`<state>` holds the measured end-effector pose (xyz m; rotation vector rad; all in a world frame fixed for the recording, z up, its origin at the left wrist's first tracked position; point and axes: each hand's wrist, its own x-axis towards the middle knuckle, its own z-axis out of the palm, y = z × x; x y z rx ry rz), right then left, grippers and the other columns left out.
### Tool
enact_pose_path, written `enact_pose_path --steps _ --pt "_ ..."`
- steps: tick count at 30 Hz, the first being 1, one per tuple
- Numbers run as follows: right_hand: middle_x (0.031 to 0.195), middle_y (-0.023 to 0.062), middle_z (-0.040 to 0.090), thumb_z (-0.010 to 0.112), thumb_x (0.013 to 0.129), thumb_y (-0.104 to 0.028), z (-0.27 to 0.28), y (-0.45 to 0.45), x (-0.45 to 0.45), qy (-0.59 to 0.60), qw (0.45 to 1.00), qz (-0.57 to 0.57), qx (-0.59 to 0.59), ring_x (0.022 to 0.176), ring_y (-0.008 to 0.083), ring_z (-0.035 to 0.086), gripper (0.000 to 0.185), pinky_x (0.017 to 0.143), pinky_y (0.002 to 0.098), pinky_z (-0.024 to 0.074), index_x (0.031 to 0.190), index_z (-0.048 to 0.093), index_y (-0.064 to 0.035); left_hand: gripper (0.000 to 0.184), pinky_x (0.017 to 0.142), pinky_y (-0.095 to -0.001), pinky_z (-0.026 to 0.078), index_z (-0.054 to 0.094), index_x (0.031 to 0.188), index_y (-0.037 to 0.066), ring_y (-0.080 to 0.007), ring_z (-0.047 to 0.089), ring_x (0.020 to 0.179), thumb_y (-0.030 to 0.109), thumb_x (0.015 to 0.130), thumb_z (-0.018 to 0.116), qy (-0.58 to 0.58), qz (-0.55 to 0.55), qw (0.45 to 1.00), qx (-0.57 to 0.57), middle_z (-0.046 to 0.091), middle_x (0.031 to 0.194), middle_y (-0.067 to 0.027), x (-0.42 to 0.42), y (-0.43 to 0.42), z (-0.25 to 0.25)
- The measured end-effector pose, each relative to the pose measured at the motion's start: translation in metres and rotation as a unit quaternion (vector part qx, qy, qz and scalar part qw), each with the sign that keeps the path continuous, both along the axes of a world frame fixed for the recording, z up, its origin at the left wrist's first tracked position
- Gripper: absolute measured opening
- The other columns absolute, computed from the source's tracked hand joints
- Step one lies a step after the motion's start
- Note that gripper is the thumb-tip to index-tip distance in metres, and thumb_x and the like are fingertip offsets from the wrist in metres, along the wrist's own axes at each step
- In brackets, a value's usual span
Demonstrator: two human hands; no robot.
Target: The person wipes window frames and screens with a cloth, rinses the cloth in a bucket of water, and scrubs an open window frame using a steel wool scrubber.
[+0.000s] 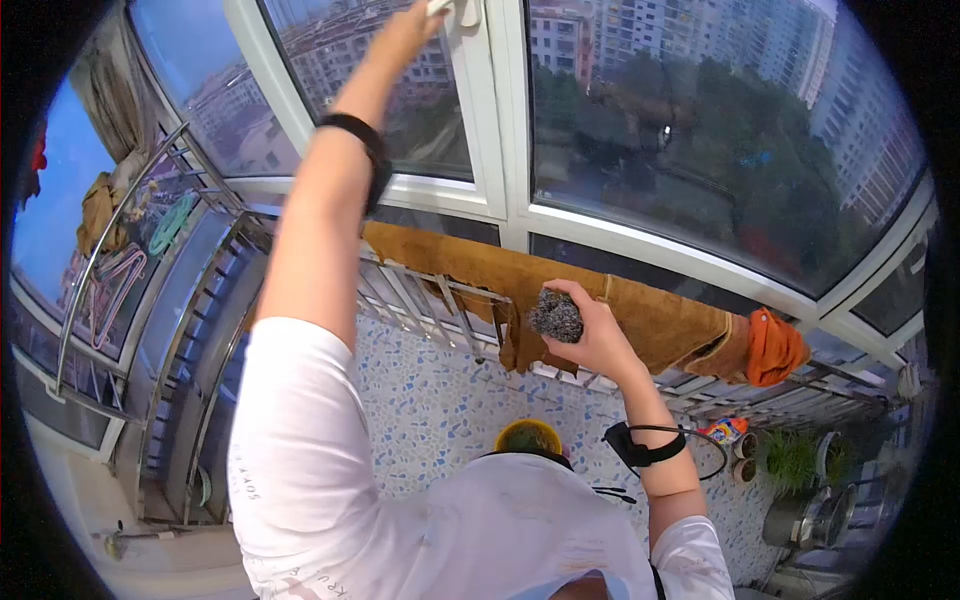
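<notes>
My left hand (pixel 405 38) reaches up to the top edge of the view, its fingers closed on the white window handle (pixel 462 12) of the white-framed window (pixel 487 120). Part of that hand is cut off by the frame edge. In front of my body, my right hand (pixel 601 335) grips a grey steel wool scourer (pixel 556 315) between thumb and fingers. Behind the scourer, a brown cloth (pixel 640 325) hangs over a metal railing (pixel 440 300).
An orange cloth (pixel 775 347) drapes over the railing's right end. A metal rack (pixel 190 340) with hangers (pixel 115 285) stands at left. Below me is a yellow bucket (pixel 528 436) on the speckled floor (pixel 420 400). Potted plants (pixel 795 458) stand at right.
</notes>
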<state>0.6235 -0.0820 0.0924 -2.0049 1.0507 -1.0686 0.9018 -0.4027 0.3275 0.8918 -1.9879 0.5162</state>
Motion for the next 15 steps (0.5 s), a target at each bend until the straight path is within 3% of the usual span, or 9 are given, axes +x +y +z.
enact_pose_path --steps 1,3,5,7,9,12,15 --pt "0.097 0.0178 0.067 0.074 0.07 -0.006 -0.003 0.002 -0.003 -0.001 1.0 -0.009 -0.003 0.093 0.0338 0.067 0.062 0.079 0.0371 0.0524 0.126 0.047 -0.0109 0.036 0.069 -0.0476 0.05 0.057 0.118 0.006 -0.0382 0.065 0.084 0.032 0.094 0.053 -0.071 0.135 0.982 0.108 0.066 0.091 -0.0217 0.013 0.01 0.019" --pt "0.097 0.0178 0.067 0.073 0.07 -0.006 -0.009 0.004 -0.004 0.002 1.0 -0.014 -0.002 0.092 0.0337 0.068 0.062 0.079 0.0369 0.0524 0.126 0.047 -0.0109 0.029 0.068 -0.05 0.05 0.06 0.108 0.01 -0.039 0.065 0.079 0.033 0.09 0.057 -0.306 0.142 0.941 0.006 0.067 0.084 -0.0196 0.03 0.01 0.07" --pt "0.097 0.0178 0.067 0.073 0.07 -0.006 -0.018 0.008 0.003 0.002 1.0 -0.005 0.001 0.092 0.0336 0.068 0.062 0.079 0.0368 0.0525 0.126 0.047 -0.0108 0.023 0.069 -0.0502 0.049 0.06 0.099 0.011 -0.04 0.063 0.079 0.03 0.086 0.06 -0.307 0.144 0.941 0.014 0.066 0.083 -0.0196 0.032 0.038 0.066" --pt "0.101 0.0182 0.067 0.073 0.069 -0.006 -0.027 0.007 0.011 -0.008 0.999 -0.005 0.032 0.093 0.0345 0.067 0.063 0.08 0.039 0.0523 0.127 0.047 -0.0112 0.021 0.068 -0.0499 0.048 0.059 0.095 0.009 -0.0409 0.062 0.077 0.027 0.084 0.059 -0.223 0.046 0.974 -0.009 0.064 0.08 -0.0196 0.036 0.055 0.055" --pt "0.108 0.017 0.064 0.073 0.068 -0.008 -0.041 0.008 0.015 0.032 0.999 0.017 0.028 0.1 0.0342 0.064 0.064 0.086 0.0383 0.05 0.126 0.048 -0.0102 0.018 0.068 -0.0498 0.047 0.059 0.092 0.008 -0.0421 0.06 0.077 0.024 0.083 0.056 -0.164 0.047 0.985 -0.01 0.063 0.08 -0.0204 0.038 0.07 0.042" --pt "0.116 0.0153 0.06 0.074 0.066 -0.01 -0.067 0.011 0.013 0.111 0.99 0.06 0.055 0.108 0.035 0.058 0.065 0.092 0.0383 0.0469 0.127 0.049 -0.0099 0.019 0.066 -0.046 0.047 0.059 0.09 0.005 -0.0374 0.062 0.073 0.023 0.082 0.057 -0.106 0.033 0.991 -0.081 0.064 0.078 -0.0181 0.045 0.082 0.031" --pt "0.112 0.0144 0.057 0.074 0.065 -0.011 -0.099 0.017 0.007 0.157 0.978 0.091 0.103 0.111 0.0356 0.054 0.068 0.093 0.0389 0.0459 0.128 0.049 -0.0119 0.021 0.055 -0.0355 0.042 0.05 0.083 0.004 -0.025 0.054 0.057 0.02 0.083 0.063 -0.026 0.014 0.995 -0.1 0.05 0.063 -0.0128 0.063 0.09 0.025"
